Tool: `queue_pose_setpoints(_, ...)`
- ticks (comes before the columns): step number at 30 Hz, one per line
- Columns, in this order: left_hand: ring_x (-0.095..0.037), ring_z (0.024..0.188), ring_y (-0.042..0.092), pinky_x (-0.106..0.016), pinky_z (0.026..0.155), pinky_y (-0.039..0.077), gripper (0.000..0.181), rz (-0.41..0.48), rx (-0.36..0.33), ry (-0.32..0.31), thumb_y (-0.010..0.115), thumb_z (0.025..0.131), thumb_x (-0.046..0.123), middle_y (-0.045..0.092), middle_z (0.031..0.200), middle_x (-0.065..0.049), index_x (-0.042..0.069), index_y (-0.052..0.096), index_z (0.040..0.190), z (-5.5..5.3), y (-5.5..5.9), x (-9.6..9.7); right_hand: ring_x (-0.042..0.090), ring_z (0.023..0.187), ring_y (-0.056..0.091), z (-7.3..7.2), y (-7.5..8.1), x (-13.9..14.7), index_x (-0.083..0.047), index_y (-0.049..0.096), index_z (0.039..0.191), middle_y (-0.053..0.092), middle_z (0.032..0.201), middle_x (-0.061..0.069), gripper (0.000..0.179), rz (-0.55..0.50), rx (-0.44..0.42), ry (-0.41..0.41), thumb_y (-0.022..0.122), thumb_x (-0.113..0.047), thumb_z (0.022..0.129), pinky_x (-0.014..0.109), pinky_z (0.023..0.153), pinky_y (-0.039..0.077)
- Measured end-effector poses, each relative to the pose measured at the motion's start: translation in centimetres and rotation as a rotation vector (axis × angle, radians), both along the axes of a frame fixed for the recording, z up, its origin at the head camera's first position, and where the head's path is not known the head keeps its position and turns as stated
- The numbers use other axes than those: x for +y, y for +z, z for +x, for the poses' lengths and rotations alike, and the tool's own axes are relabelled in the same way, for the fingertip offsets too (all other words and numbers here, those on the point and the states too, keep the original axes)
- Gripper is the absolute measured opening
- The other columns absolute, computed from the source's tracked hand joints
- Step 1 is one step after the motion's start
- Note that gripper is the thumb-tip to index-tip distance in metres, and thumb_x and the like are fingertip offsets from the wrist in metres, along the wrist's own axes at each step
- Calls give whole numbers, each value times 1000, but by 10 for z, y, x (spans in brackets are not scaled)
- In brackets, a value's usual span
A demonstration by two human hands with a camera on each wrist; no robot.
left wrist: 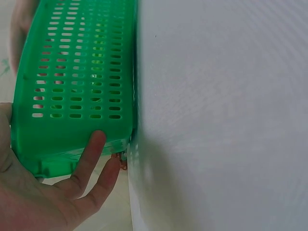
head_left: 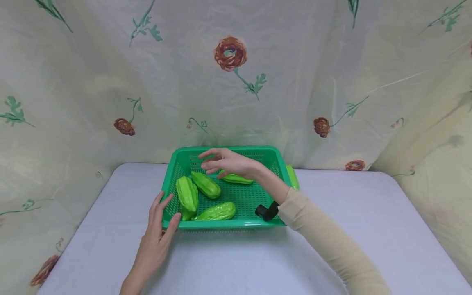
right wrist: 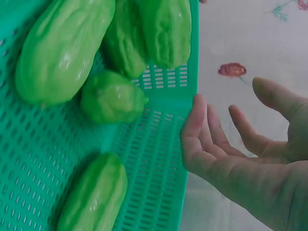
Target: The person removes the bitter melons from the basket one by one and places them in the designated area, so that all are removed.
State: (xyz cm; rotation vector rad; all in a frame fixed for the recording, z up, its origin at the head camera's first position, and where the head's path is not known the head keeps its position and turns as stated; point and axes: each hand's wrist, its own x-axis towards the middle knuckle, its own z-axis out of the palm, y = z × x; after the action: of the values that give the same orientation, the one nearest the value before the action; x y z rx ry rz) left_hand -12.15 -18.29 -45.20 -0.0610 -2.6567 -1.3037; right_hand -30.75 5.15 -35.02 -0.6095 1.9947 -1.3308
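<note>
A green plastic basket [head_left: 225,224] with slotted walls holds several light-green ridged gourds, among them one gourd [head_left: 187,194] at the left wall and another gourd [head_left: 217,211] along the front. My left hand [head_left: 155,241] is at the basket's front left corner, its spread fingers touching the outside. The left wrist view shows one fingertip [left wrist: 99,137] against the slotted wall. Over the far part of the basket hovers my right hand [head_left: 225,162], fingers loosely bent and nothing in them. In the right wrist view, a gourd [right wrist: 115,98] lies inside, left of the hand.
Another green gourd [head_left: 292,177] shows just outside the basket's right wall. A white-covered table [head_left: 236,262] bears the basket, and a flowered curtain [head_left: 280,102] hangs close behind it. A small black device [head_left: 267,211] sits at my right wrist.
</note>
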Motion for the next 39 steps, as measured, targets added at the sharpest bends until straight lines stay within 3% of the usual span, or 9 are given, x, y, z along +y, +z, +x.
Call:
queue_pose_setpoints(5, -43, 129, 66, -52, 86, 61, 56, -6, -2, 4, 46, 117, 39, 12, 182, -7, 21, 32, 168, 0, 0, 1, 39, 148, 56, -3, -3, -11, -18, 49, 160, 55, 162, 13, 51, 0, 1, 4, 62, -27, 111, 57, 119, 49)
queue_pose_setpoints(10, -49, 138, 60, -60, 86, 60, 56, -9, -1, 5, 46, 117, 38, 12, 182, -7, 21, 32, 168, 0, -1, 1, 39, 147, 56, -3, -9, -22, -13, 46, 162, 56, 161, 14, 54, 32, 14, 43, 60, -27, 112, 60, 120, 47)
queue_pose_setpoints(17, -38, 120, 70, -45, 83, 60, 55, -12, -21, 15, 48, 116, 36, 13, 182, -7, 22, 33, 168, 0, -1, 3, 38, 145, 57, -2, -20, -33, -12, 45, 162, 54, 161, 16, 55, 49, -10, 43, 61, -26, 111, 58, 114, 53)
queue_pose_setpoints(22, -41, 123, 69, -50, 82, 61, 55, -25, -22, 14, 47, 116, 38, 12, 182, -7, 23, 32, 168, 0, -1, 3, 39, 146, 56, -3, -28, -38, -11, 44, 162, 52, 162, 17, 56, 66, -36, 60, 61, -24, 111, 56, 110, 57)
queue_pose_setpoints(28, -34, 113, 72, -43, 79, 59, 55, -36, -34, 26, 48, 116, 38, 13, 182, -5, 24, 33, 167, 0, 1, 2, 42, 149, 53, 0, -28, -43, -8, 40, 164, 49, 164, 21, 59, 86, -22, 96, 61, -22, 111, 52, 104, 61)
queue_pose_setpoints(34, -39, 119, 70, -49, 79, 60, 55, -31, -35, 24, 47, 116, 39, 13, 182, -6, 24, 32, 168, 0, 2, 2, 40, 147, 55, -1, -32, -46, -10, 39, 164, 52, 163, 19, 63, 107, -14, 144, 64, -28, 109, 55, 103, 61)
queue_pose_setpoints(39, -33, 112, 72, -42, 80, 59, 55, -36, -29, 31, 48, 116, 36, 14, 182, -5, 24, 33, 167, -1, 2, 2, 39, 144, 59, -3, -34, -49, -11, 41, 163, 50, 164, 19, 64, 125, 13, 165, 68, -28, 107, 56, 102, 61)
